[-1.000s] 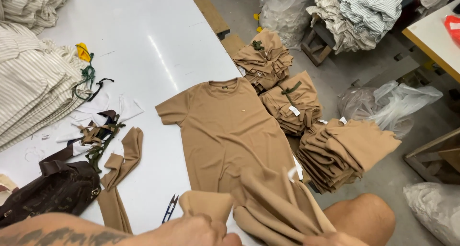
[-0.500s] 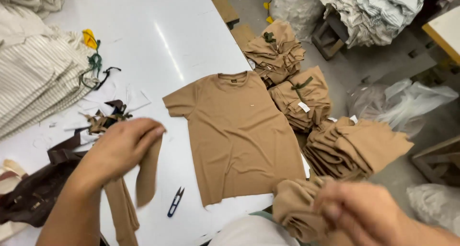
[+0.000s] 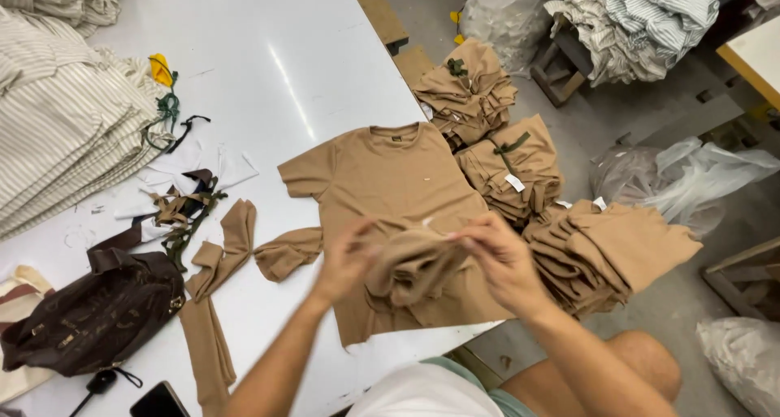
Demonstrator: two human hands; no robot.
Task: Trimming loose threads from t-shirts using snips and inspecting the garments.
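- L hand (image 3: 345,258) + R hand (image 3: 496,258): both gripping bunched tan cloth (image 3: 410,267), prob. a folded shirt
- Held above flat tan T-shirt (image 3: 390,177) on white table (image 3: 268,51)

Left hand (image 3: 345,258) and right hand (image 3: 500,258) gripping bunched tan fabric (image 3: 410,267), above tan T-shirt (image 3: 390,173), white table (image 3: 268,59)

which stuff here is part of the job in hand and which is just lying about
In hand: bunched tan garment, held by left hand and right hand; flat tan t-shirt; tan stacks.
Lying about: brown bag, striped fabric pile, phone.
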